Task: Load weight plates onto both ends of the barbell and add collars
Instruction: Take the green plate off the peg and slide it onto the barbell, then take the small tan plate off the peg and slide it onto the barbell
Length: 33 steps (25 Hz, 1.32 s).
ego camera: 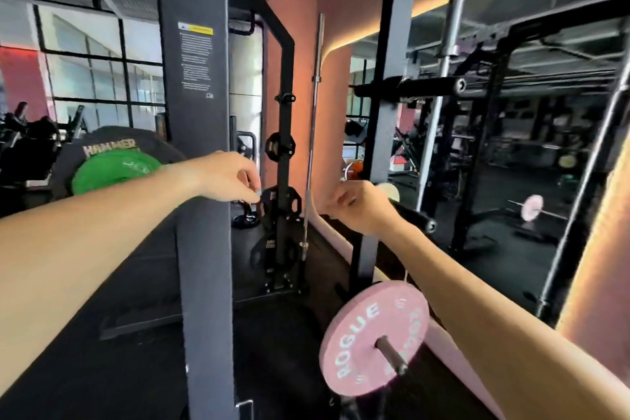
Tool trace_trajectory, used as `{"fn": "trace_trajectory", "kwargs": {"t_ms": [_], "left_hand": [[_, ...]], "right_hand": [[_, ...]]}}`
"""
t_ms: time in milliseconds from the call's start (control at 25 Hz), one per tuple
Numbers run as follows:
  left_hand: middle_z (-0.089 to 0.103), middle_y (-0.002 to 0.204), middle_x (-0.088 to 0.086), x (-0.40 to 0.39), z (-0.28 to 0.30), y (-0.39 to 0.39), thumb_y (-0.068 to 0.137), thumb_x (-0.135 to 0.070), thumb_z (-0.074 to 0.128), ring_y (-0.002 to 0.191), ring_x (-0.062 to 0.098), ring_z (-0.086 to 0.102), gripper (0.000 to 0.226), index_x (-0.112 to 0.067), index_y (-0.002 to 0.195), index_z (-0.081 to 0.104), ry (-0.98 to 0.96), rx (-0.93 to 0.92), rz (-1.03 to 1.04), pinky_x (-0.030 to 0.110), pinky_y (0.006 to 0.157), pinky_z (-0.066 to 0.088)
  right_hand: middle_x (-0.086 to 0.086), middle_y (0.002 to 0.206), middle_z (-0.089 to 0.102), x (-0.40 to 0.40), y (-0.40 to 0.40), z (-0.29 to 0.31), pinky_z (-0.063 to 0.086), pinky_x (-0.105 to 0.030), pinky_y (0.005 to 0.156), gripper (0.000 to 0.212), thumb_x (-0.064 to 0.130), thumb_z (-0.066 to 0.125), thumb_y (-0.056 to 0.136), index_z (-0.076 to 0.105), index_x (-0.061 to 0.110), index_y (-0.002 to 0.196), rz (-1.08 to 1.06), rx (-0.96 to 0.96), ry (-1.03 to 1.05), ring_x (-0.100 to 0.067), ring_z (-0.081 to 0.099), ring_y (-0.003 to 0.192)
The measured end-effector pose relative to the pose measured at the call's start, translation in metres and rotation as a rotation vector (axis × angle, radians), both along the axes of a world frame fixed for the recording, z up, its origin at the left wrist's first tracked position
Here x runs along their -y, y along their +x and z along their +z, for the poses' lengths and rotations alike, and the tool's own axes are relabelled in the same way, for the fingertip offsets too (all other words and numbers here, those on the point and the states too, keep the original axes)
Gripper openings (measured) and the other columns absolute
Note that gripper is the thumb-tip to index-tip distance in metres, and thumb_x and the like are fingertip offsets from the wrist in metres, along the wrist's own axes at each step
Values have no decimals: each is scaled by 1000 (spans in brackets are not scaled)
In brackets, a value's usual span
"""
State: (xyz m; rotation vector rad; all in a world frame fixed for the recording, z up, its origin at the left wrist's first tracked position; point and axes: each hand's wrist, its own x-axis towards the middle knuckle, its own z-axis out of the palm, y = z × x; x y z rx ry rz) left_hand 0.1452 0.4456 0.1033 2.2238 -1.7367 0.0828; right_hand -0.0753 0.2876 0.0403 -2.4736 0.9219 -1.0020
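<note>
Both the left hand (227,177) and right hand (354,204) hung mid-frame with fingers loosely curled, holding nothing. The pink plate (374,337) sat on the barbell sleeve (392,355) at lower right, no collar visible. The sensible next move looked like fetching a collar and pressing it flush against the plate.

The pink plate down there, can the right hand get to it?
Probably yes. The pink plate sits on its bar below the right hand, with nothing visible between them; the hand is raised, so it must come down.
</note>
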Motion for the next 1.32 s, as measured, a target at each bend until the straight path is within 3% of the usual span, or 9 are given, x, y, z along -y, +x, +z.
{"fn": "trace_trajectory", "kwargs": {"t_ms": [120,160,280,560,680,880,1040,1120,1320], "left_hand": [[68,97,-14,38,-15,-39,86,-40,75,90,2,62,12,-37,96,70,-4,-80,-74,17,69,43],[68,99,-14,54,-22,-55,86,-40,75,89,2,63,13,-37,98,70,8,-100,-100,17,69,45],[68,102,-13,106,-44,-104,87,-39,74,77,-2,60,13,-36,99,69,49,-123,-162,20,65,45],[71,101,-7,223,-84,-193,87,-37,76,85,4,65,20,-30,105,70,70,-221,-161,16,65,44],[72,99,-9,258,-100,-210,86,-39,77,86,-1,64,20,-31,104,72,89,-238,-119,9,62,38],[73,97,-12,298,-107,-202,86,-39,77,88,2,65,20,-31,104,71,93,-258,-40,8,60,37],[72,101,-10,332,-110,-173,88,-36,76,92,8,66,20,-30,105,68,88,-298,6,14,63,42],[71,102,-9,349,-107,-153,88,-35,76,93,8,66,23,-29,109,67,76,-325,27,15,64,42],[68,105,-3,410,-109,-97,85,-36,79,89,11,65,50,-25,128,58,-22,-402,103,22,67,50]], "right_hand": [[9,75,63,28,-54,-13,43,-7,65,14,19,78,82,79,10,93,-42,-9,-14,-20,66,84],[7,77,66,37,-70,-16,43,-8,67,16,20,78,82,79,12,96,-49,-15,12,-19,64,85],[-1,93,76,70,-123,-25,52,-28,85,21,29,76,82,77,21,101,-103,-54,84,-23,65,92],[2,90,75,169,-251,-42,55,-29,85,22,31,79,81,78,20,100,-149,-76,111,-18,70,86],[6,87,73,214,-276,-50,51,-22,74,23,34,79,81,77,22,101,-143,-77,125,-13,67,81],[10,85,73,269,-260,-64,44,-9,64,21,36,78,81,77,26,99,-56,-47,156,0,64,73],[19,73,67,309,-215,-66,41,-8,61,10,36,76,81,73,33,89,10,-23,171,1,63,70],[23,71,63,330,-188,-66,38,-6,61,16,37,76,81,73,32,95,33,-33,191,-1,62,72],[8,102,71,392,-106,-63,45,-20,81,35,41,78,80,71,30,113,65,-63,221,-14,67,103]]}}
